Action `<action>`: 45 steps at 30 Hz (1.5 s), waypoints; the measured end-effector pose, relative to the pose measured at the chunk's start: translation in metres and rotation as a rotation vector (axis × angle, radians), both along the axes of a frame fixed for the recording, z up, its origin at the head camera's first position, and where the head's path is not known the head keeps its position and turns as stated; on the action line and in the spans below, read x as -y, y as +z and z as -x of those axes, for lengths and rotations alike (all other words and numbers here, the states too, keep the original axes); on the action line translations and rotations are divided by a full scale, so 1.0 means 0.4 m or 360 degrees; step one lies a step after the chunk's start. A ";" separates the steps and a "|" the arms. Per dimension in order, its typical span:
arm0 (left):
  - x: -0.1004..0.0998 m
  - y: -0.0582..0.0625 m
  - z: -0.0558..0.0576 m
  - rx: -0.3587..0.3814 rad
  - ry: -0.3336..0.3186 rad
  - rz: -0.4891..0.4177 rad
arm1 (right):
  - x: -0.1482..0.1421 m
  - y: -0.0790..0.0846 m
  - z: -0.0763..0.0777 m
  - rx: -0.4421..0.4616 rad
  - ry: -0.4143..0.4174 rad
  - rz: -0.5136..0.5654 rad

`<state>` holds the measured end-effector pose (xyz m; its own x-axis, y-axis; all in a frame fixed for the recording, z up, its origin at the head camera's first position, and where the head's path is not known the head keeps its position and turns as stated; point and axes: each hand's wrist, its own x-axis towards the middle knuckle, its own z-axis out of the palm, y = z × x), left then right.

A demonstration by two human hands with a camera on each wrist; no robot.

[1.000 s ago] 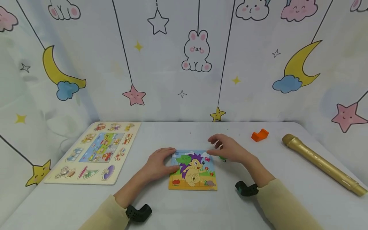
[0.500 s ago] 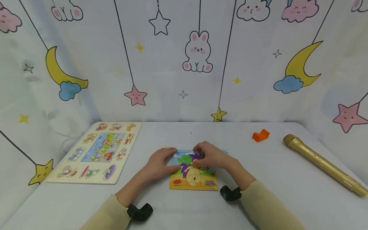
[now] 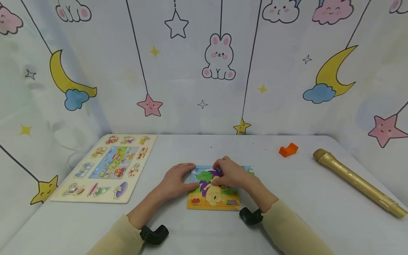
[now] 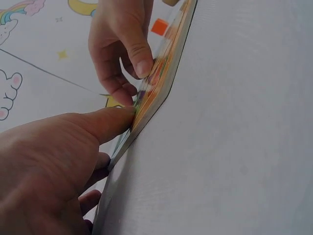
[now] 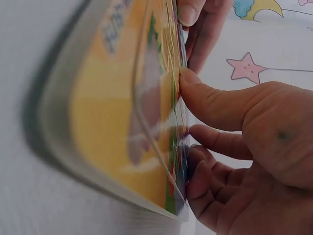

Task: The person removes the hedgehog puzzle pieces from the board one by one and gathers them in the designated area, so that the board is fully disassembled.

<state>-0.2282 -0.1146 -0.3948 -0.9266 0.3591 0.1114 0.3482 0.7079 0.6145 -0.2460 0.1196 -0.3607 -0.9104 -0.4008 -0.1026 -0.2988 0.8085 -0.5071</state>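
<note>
A picture puzzle (image 3: pixel 213 204) with a purple-spined hedgehog lies flat on the white table. My left hand (image 3: pixel 173 181) grips its left side; in the left wrist view the thumb (image 4: pixel 115 122) rests on the face, with the fingers at the edge. My right hand (image 3: pixel 234 173) bends over the upper middle, thumb and fingers touching the face and covering part of the hedgehog. In the right wrist view its fingers (image 5: pixel 205 183) are curled; whether they pinch a piece is hidden. A blue-and-green bit, seemingly a loose piece (image 3: pixel 249 169), shows behind the right hand.
A cream puzzle board (image 3: pixel 90 191) with small vehicle pictures lies at the left. To the right are an orange plastic piece (image 3: pixel 288 150) and a gold microphone (image 3: pixel 357 182). A printed cloth (image 3: pixel 178 78) hangs behind the table.
My right hand has moved left from the puzzle's upper right corner onto its upper middle, then stayed nearly still. The blue-and-green bit now shows beyond that corner. My left hand keeps its place.
</note>
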 end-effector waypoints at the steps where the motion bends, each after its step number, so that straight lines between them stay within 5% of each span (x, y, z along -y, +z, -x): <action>1: 0.000 -0.001 0.000 0.0003 0.0001 0.0007 | 0.001 -0.001 0.000 0.0001 0.0001 0.0003; 45: -0.001 0.009 -0.002 0.0012 -0.0010 0.0000 | -0.017 -0.002 0.000 -0.0094 0.0007 0.0387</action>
